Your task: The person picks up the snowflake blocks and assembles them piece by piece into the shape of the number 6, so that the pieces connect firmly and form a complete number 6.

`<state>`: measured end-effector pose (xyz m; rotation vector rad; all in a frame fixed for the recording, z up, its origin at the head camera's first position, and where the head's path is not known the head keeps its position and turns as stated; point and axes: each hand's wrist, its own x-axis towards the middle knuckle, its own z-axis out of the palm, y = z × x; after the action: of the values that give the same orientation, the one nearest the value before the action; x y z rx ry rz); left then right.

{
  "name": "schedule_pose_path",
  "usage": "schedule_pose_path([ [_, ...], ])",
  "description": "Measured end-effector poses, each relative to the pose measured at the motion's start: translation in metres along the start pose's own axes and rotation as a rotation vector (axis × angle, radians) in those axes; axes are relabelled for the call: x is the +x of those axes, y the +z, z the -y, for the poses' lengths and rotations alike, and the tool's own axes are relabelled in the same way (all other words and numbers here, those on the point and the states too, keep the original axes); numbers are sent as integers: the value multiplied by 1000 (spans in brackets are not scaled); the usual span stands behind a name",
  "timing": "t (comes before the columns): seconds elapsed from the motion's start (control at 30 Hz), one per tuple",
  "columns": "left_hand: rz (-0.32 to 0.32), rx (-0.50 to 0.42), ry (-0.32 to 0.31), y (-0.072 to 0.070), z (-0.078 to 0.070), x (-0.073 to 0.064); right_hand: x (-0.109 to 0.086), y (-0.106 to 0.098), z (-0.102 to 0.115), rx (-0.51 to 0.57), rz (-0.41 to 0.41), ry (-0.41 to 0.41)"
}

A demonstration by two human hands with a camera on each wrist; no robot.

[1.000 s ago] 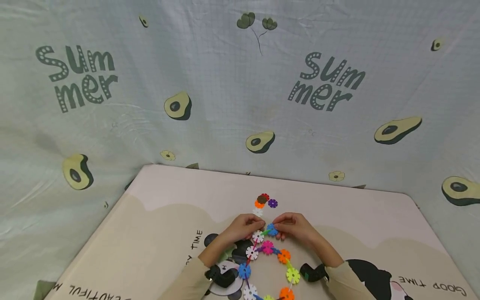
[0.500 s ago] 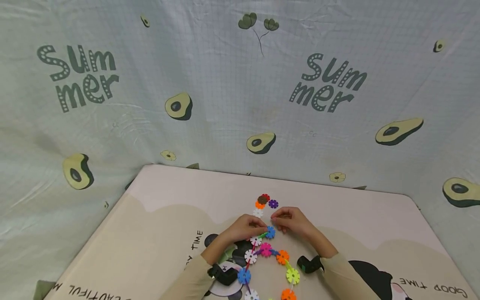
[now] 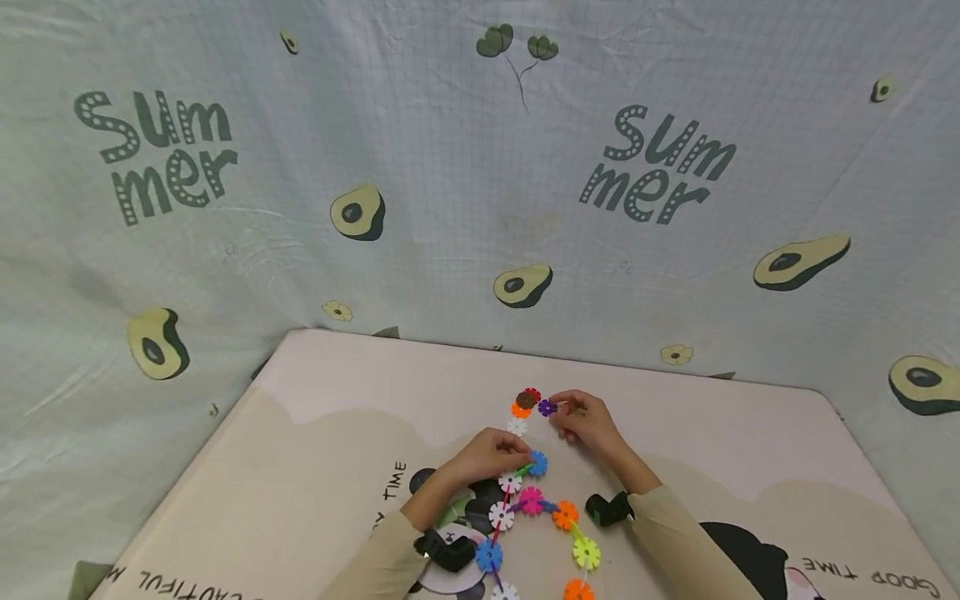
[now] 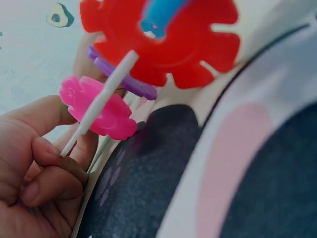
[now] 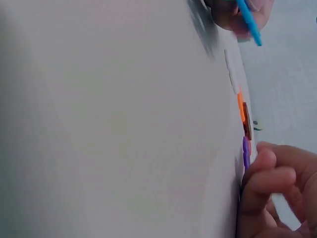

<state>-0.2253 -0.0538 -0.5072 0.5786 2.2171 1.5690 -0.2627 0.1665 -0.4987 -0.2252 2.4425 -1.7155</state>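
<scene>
In the head view, my left hand [image 3: 491,452] pinches the end of a ring of joined plastic snowflake discs, at a blue snowflake disc [image 3: 537,463] linked to a green one. The right wrist view catches that blue disc [image 5: 250,22] edge-on between the left fingers. My right hand [image 3: 588,419] is over at a loose purple snowflake disc [image 3: 547,408], thumb and forefinger spread around its near side. That purple disc [image 5: 246,151] lies flat on the table, right at the right fingertips. Close to the left wrist camera hang a red disc [image 4: 198,59] and a pink disc [image 4: 111,116] of the ring.
Beside the purple disc lie loose brown [image 3: 526,401], red [image 3: 533,393], orange [image 3: 521,411] and white [image 3: 517,427] snowflake discs. The ring's orange [image 3: 565,515] and yellow [image 3: 587,552] discs curve toward the table's front. A printed curtain [image 3: 420,133] hangs behind the table [image 3: 337,367].
My right hand has let go of the blue disc and moved away to the purple disc. My left hand stays at the ring's end, which has shifted slightly left.
</scene>
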Motion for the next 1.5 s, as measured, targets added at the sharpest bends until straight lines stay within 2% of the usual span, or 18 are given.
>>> schedule_pose_path([
  [0.2,21,17,49,1,0,2,5,6,1,-200,-80,-17],
  [0.3,7,2,53,1,0,1,6,8,2,-241,-85,-35],
  [0.57,-20,-3,22,3,-1,-1,0,6,4,-203,-62,32],
  [0.73,-19,8,21,3,-4,-3,-8,4,0,-143,-53,45],
  [0.87,-20,21,16,4,-5,-3,-12,1,-3,-121,-13,50],
  [1.17,-37,34,-9,4,-2,-1,-28,-5,-2,-121,111,-15],
  [1.4,-31,24,-9,4,-2,0,-39,-9,-6,-89,148,-73],
  [1.5,-28,28,-7,4,-2,-1,-43,-11,-8,-80,175,-124],
])
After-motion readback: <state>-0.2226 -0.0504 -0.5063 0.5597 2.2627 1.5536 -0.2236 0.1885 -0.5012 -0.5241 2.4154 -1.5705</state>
